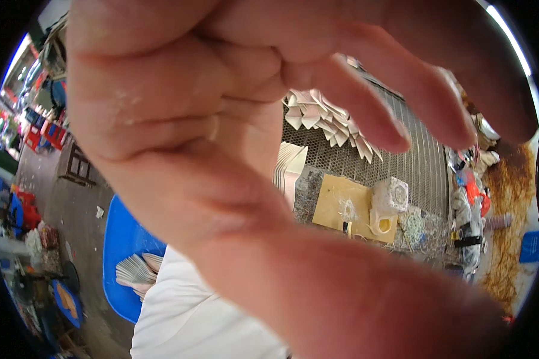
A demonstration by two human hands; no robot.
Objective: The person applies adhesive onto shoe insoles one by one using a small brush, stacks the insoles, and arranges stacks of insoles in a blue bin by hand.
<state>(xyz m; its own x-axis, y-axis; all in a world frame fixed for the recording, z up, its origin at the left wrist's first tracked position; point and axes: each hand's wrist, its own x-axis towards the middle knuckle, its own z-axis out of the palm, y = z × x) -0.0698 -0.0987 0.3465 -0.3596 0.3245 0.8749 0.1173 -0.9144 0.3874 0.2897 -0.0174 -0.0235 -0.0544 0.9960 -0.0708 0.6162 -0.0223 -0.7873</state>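
Note:
My left hand fills much of the view, very close and blurred in parts. Its thumb stretches across the lower right and the fingers arch over the top right, wide apart with nothing visible between them. Beyond the gap lies a worktop with a dark mesh surface, bearing rows of pale, pointed, layered pieces. Another fanned stack of pale pieces is partly covered by my palm. Nearer the thumb, a tan board carries a white, crusted container with something yellow at its opening. My right hand does not show.
A blue tub at the left holds stacked layered pieces. White cloth lies beside it. Small items and plastic bags line the worktop's right side, by a rust-stained panel. A dark stool stands on the floor.

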